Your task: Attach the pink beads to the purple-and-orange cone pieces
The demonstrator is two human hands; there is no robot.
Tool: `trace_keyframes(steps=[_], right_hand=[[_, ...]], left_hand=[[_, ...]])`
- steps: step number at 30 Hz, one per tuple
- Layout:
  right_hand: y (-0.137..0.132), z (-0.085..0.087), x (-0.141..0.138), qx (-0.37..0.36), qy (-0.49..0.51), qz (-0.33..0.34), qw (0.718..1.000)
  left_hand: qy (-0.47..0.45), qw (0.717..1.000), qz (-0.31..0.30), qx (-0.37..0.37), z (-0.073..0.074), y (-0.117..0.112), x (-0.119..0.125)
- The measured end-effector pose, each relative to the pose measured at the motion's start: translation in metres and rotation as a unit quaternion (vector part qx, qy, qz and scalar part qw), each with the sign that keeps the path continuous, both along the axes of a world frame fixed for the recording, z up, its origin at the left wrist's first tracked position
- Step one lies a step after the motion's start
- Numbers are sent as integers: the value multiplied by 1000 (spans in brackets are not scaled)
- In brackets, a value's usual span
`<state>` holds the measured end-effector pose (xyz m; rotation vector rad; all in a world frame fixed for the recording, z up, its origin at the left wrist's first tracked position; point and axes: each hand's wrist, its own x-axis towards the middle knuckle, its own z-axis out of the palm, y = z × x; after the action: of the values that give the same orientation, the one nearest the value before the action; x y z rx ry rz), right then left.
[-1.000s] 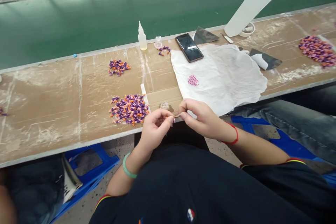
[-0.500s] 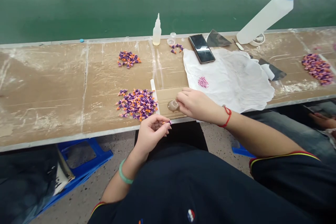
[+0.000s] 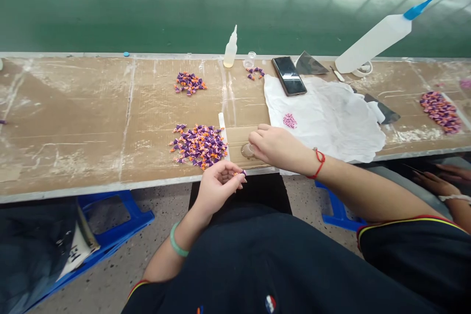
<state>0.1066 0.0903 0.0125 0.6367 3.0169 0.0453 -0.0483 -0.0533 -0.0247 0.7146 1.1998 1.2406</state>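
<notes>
My left hand (image 3: 218, 187) hovers just below the bench's front edge, fingers pinched on a small purple and orange piece (image 3: 241, 173). My right hand (image 3: 274, 146) rests on the bench with its fingertips closed at a small clear round dish (image 3: 247, 150); what they hold is hidden. A pile of purple and orange pieces (image 3: 199, 139) lies just left of the dish. A white strip (image 3: 223, 127) lies beside that pile.
A white sheet (image 3: 331, 117) carries a small pink heap (image 3: 289, 120) and a phone (image 3: 289, 75). Further back stand a small glue bottle (image 3: 230, 51), a large blue-tipped squeeze bottle (image 3: 375, 40) and smaller piles (image 3: 189, 83). Another pile (image 3: 440, 109) and another person's hand (image 3: 437, 181) are at right.
My hands parted: the right one went from meeting the left up onto the bench at the clear dish, while the left stayed low with its piece. The view tilted up.
</notes>
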Motion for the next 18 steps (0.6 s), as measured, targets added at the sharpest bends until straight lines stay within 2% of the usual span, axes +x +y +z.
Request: trace_keyframes(steps=[3, 5, 6, 7, 9, 10, 11, 12, 14, 18], right_hand=[[-1, 6, 2, -50, 64, -27, 996], [-4, 13, 4, -153, 131, -61, 978], [-7, 17, 5, -230, 165, -82, 955], [-11, 22, 5, -317, 196, -103, 922], [-21, 32, 6, -481, 240, -138, 832], [-26, 37, 7, -539, 253, -149, 789], [-31, 42, 8, -576, 261, -155, 759], [-35, 45, 9, -593, 266, -157, 744], [-41, 52, 11, -586, 272, -153, 747], [-47, 58, 16, -543, 280, -129, 781]], left_hand=[[-17, 999, 25, 16, 1, 1, -1], [-40, 998, 44, 33, 5, 2, -2], [-52, 996, 51, 43, 7, 3, -2], [-63, 995, 55, 52, 11, 4, -2], [-80, 993, 59, 71, 19, 5, -1], [-85, 991, 60, 80, 23, 6, 0], [-88, 990, 60, 88, 27, 6, 1], [-87, 990, 61, 92, 30, 6, 3], [-77, 990, 62, 95, 36, 5, 6], [-58, 991, 64, 103, 42, 4, 11]])
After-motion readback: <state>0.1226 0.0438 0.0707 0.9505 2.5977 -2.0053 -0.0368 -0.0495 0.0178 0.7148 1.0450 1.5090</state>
